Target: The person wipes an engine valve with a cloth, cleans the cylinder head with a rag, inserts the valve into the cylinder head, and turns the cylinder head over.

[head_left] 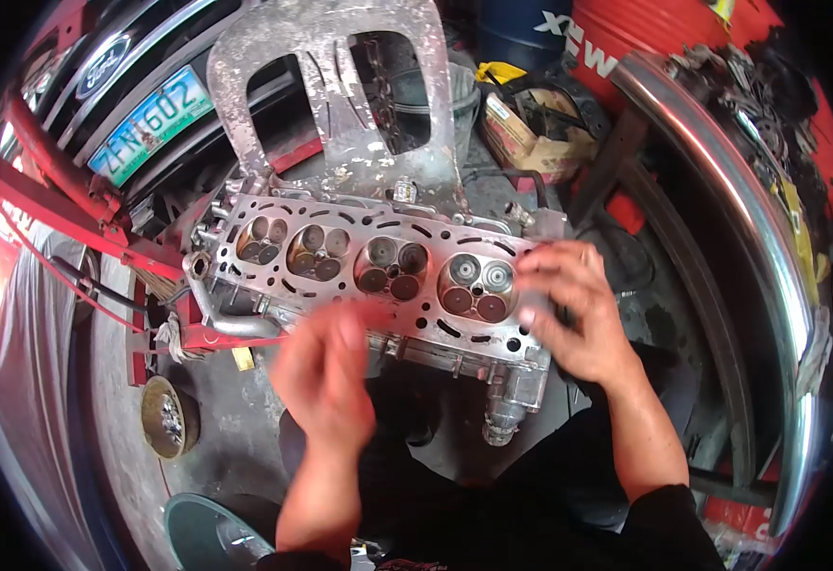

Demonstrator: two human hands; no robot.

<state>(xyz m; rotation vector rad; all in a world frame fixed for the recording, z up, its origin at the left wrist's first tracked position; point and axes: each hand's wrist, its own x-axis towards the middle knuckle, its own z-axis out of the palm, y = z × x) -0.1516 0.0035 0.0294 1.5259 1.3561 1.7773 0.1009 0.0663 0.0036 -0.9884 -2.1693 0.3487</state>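
A metal engine cylinder head (399, 319) lies face up on an old, paint-worn plastic chair (340, 181). Its flat face shows a row of several combustion chambers, each with round valve faces; those in the rightmost chamber (476, 287) include two lighter, shinier ones. My right hand (578, 309) is over the head's right end, fingers curved and apart, fingertips beside that chamber. I cannot tell whether they touch the metal. My left hand (326, 371) is raised over the near edge, left of middle. Motion smears its curled fingers, hiding whether they hold anything.
A car front with a licence plate (150, 124) stands at the upper left, behind red metal framing (64, 209). On the floor are a round tin (169, 419) with small parts and a dark basin (212, 528). A chrome bumper (721, 209) curves along the right.
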